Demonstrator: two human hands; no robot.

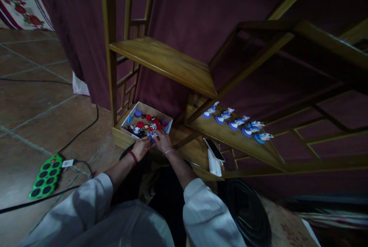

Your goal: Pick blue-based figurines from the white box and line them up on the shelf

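At the near edge of a shallow cardboard box (pixel 169 124), my left hand (pixel 142 149) and my right hand (pixel 163 141) come together around a small blue-and-white figurine (pixel 153 135) on a round blue base. The fingers of both hands are closed on it. Inside the box lie several more small figurines, along with round bases in red (pixel 140 124) and blue (pixel 138 113). To the right, on a wooden shelf (pixel 244 139), several blue-and-white figurines (pixel 236 123) stand in a slanting row on round bases.
A higher wooden shelf (pixel 172 63) juts out above the box. Right of my hands, a dark-screened phone (pixel 214 149) rests by a white object (pixel 214 164). A green power strip (pixel 46 176) with black cables lies on the tiled floor. A coiled black hose or cable (pixel 245 212) sits at lower right.
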